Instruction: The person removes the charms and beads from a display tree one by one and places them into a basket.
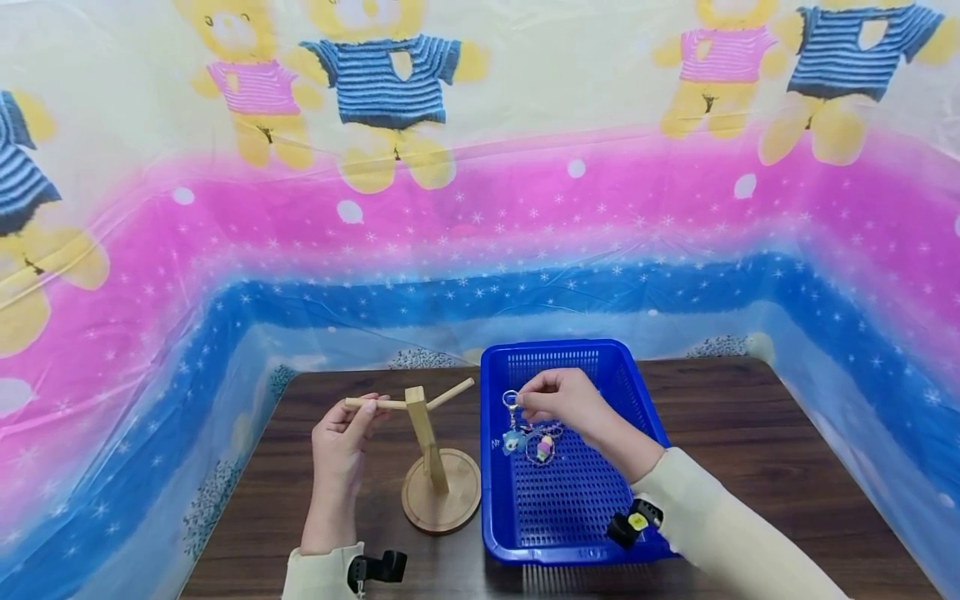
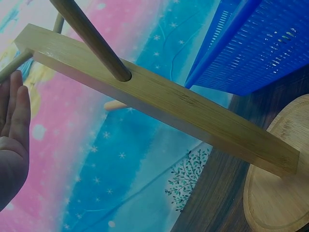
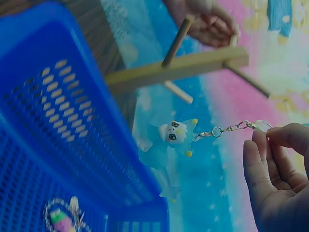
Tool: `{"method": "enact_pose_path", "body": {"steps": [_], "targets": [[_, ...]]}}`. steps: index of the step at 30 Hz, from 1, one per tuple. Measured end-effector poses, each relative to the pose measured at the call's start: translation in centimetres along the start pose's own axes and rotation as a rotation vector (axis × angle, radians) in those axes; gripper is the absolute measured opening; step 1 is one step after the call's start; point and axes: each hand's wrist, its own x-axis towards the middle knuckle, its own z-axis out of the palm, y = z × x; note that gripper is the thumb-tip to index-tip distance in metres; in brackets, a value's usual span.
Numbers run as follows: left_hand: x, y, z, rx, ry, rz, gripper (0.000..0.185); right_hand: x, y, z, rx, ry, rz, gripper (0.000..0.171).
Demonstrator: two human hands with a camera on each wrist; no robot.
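**Keychain lifted over the blue basket, wooden stand steadied**

I can read no brand, label or writing on anything here; the backdrop sheet (image 1: 480, 208) carries only printed bears in striped shirts, stars and pink and blue bands.

My right hand (image 1: 558, 404) hangs above the blue basket (image 1: 570, 533), thumb and forefinger pinched on the ring end of a keychain (image 3: 176, 137). In the right wrist view its short chain runs from my fingertips (image 3: 277, 137) down to a pale blue figure with a white face, dangling clear of the basket wall. A 2nd charm (image 1: 543, 448), pink and green, shows just below the hand over the basket; I cannot tell whether it rests on the floor or hangs.

My left hand (image 1: 341, 446) holds the outer end of 1 peg (image 1: 371, 403) of the wooden stand (image 1: 435, 467), fingers curled round it. The stand sits upright on its round base on the dark wooden table (image 1: 750, 467), just left of the basket. Its other peg (image 1: 452, 392) points toward the basket, between my 2 hands.
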Motion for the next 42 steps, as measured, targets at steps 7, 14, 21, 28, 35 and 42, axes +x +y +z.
{"method": "enact_pose_path", "body": {"steps": [7, 14, 21, 28, 35, 42], "targets": [[0.0, 0.1, 0.1, -0.007, 0.001, -0.012, 0.027, 1.7, 1.4, -1.3, -0.025, 0.032, 0.027, 0.019], [-0.1, 0.1, 0.1, -0.015, -0.003, -0.012, 0.030, 3.4, 3.2, -1.9, -0.039, 0.090, 0.071, 0.020], [0.0, 0.1, 0.1, -0.010, 0.005, -0.025, 0.029, 4.9, 5.0, -1.9, -0.013, 0.155, 0.114, 0.021], [-0.1, 0.1, 0.0, -0.017, 0.010, -0.028, 0.031, 5.8, 6.2, -1.5, -0.008, 0.210, 0.124, 0.021], [-0.1, 0.1, 0.0, -0.024, 0.008, -0.024, 0.029, 7.0, 7.6, -1.2, -0.014, 0.275, 0.145, 0.020], [-0.1, 0.2, 0.0, -0.030, 0.006, -0.028, 0.030, 7.9, 8.7, -1.2, -0.042, 0.308, 0.155, 0.020]]}}
